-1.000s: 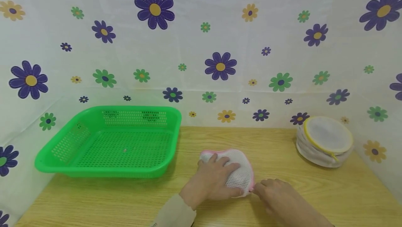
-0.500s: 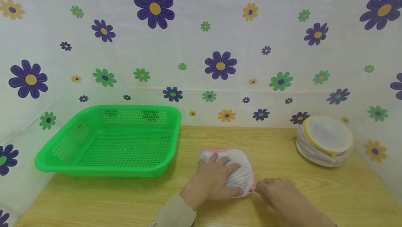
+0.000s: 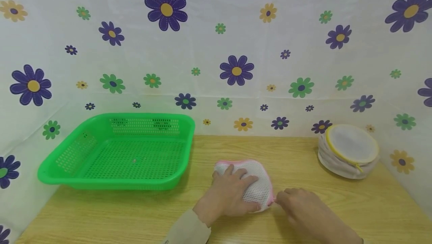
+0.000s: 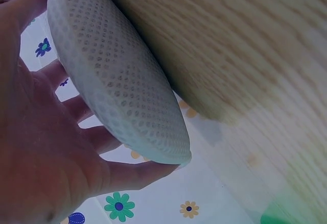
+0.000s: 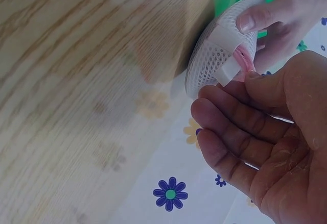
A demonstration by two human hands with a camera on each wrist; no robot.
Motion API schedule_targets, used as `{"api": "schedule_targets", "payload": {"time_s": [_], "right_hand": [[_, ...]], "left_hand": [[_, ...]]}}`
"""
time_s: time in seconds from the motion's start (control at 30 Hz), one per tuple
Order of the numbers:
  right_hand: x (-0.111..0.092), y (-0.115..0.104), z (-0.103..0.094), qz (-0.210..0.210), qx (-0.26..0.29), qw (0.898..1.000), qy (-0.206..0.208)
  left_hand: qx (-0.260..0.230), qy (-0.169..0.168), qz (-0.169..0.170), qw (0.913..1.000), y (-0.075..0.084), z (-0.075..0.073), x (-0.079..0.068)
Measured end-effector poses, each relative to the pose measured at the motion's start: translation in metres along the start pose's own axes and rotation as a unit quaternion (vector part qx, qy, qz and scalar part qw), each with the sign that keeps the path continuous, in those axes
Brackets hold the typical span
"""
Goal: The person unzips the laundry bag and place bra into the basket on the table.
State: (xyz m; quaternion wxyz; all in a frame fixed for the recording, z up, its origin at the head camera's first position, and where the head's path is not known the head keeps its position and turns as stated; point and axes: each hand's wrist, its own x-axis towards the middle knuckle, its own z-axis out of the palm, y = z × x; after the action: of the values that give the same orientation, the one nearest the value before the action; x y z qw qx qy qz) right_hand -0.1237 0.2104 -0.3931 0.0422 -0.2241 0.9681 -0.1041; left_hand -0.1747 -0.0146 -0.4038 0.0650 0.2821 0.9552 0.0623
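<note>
A white mesh laundry bag [image 3: 259, 187] with pink edging lies on the wooden table in front of me. My left hand [image 3: 231, 193] rests on top of it, fingers spread and pressing it down. In the left wrist view the mesh bag [image 4: 120, 76] looks rounded and padded. At its near right corner my right hand [image 3: 303, 210] pinches the pink zipper pull between thumb and index finger; its other fingers are loosely curled. The right wrist view shows the pink zipper [image 5: 244, 58] with white fabric tabs [image 5: 227, 72] beside it. Whatever is inside the bag cannot be made out.
A green perforated plastic basket [image 3: 118, 184] stands on the table to the left. At the back right sits a round whitish mesh bag [image 3: 352, 144] with a yellow zipper. A flower-printed sheet [image 3: 209, 48] hangs behind the table and along its sides.
My right hand has shifted slightly right, away from the mesh bag, still pinching the zipper pull. The left hand and the bag have stayed in place.
</note>
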Motion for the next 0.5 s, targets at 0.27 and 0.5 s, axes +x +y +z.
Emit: {"api": "schedule_targets", "payload": {"time_s": [0.27, 0.5], "right_hand": [[0.0004, -0.0006, 0.0003, -0.019, -0.009, 0.999, 0.033], [0.0004, 0.0037, 0.004, -0.043, -0.02, 0.996, 0.07]], "left_hand": [[0.004, -0.002, -0.001, 1.0, 0.0006, -0.0014, -0.001], [-0.02, -0.003, 0.004, 0.9998, 0.0007, -0.0025, -0.0022]]}}
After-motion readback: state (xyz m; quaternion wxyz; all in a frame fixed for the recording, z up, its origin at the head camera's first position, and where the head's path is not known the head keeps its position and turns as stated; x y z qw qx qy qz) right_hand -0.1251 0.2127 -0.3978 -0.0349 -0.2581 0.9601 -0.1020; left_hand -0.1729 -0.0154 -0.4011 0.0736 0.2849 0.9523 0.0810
